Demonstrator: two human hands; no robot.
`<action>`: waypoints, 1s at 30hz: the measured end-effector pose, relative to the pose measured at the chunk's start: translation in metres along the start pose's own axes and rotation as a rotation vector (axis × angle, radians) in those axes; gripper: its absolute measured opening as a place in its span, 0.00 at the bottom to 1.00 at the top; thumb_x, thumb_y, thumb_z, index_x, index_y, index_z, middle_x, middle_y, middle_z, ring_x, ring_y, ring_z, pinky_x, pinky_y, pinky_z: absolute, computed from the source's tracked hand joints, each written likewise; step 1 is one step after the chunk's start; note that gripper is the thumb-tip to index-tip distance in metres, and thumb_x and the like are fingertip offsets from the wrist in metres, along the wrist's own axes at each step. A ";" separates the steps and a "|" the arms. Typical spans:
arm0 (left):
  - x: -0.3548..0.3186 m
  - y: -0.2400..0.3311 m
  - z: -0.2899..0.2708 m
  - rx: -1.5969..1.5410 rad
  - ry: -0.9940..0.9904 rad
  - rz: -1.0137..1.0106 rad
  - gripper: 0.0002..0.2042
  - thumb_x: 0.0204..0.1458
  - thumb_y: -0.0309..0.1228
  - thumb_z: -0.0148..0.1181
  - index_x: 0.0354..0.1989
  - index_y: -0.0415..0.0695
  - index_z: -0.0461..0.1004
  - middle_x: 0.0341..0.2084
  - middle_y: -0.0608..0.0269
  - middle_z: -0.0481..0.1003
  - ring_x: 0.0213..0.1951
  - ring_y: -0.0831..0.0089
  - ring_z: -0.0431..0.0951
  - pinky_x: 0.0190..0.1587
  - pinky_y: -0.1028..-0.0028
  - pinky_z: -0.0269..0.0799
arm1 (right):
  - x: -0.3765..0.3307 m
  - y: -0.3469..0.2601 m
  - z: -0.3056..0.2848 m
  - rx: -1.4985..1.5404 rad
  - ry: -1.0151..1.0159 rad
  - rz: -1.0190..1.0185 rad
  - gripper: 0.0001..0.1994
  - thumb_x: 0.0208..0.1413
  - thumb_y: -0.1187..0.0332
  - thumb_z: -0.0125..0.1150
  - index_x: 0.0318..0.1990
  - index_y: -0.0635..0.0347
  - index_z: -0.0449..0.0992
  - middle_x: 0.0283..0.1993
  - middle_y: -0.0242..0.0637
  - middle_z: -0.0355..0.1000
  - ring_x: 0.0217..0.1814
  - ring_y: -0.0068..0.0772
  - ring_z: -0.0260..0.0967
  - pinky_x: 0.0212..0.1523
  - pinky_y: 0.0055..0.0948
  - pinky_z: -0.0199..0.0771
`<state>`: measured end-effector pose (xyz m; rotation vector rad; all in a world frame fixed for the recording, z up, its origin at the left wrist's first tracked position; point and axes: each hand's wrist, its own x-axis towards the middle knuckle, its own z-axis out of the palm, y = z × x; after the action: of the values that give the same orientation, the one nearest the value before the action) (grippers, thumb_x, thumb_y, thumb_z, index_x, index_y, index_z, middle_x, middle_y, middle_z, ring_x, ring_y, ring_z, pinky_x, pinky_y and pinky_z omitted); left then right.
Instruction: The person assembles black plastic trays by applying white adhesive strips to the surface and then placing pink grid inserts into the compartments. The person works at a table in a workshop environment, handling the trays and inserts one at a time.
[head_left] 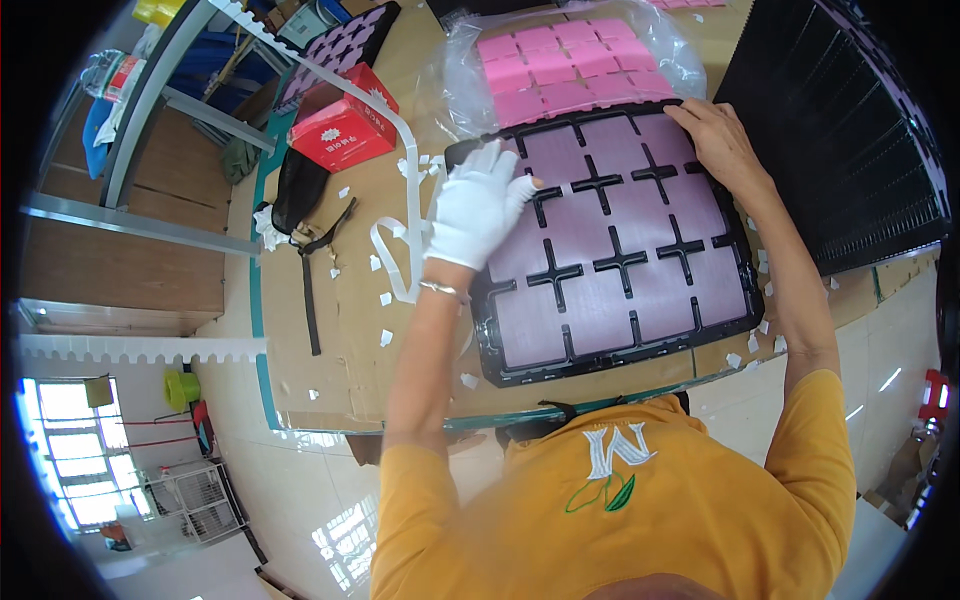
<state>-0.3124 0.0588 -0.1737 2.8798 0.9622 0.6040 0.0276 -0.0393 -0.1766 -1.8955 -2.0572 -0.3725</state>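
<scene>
A black plastic tray with cross-shaped ridges lies in front of me on the cardboard-topped table. Flat purple pieces fill its compartments. My left hand, in a white glove with the thumb tip bare, rests over the tray's far left side, fingers stretched out. At the far right corner, my bare right hand has its fingers bent over the tray's rim. What lies under the palm there is hidden.
Pink sheets in clear plastic lie beyond the tray. A tall stack of black trays stands at right. Farther left are a red box, a white strip, a black strap and white scraps. A metal frame borders the table.
</scene>
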 end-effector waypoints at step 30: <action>-0.023 -0.076 -0.057 0.420 0.013 0.145 0.11 0.49 0.29 0.54 0.39 0.53 0.80 0.53 0.62 0.73 0.58 0.58 0.69 0.58 0.58 0.63 | -0.019 0.001 -0.026 -0.321 0.032 -0.173 0.11 0.50 0.73 0.55 0.39 0.58 0.82 0.46 0.33 0.69 0.55 0.34 0.63 0.51 0.34 0.60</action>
<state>-0.3942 0.1021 -0.1412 3.3418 0.9924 0.4762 0.0311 -0.0666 -0.1605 -1.8679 -2.2562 -0.8137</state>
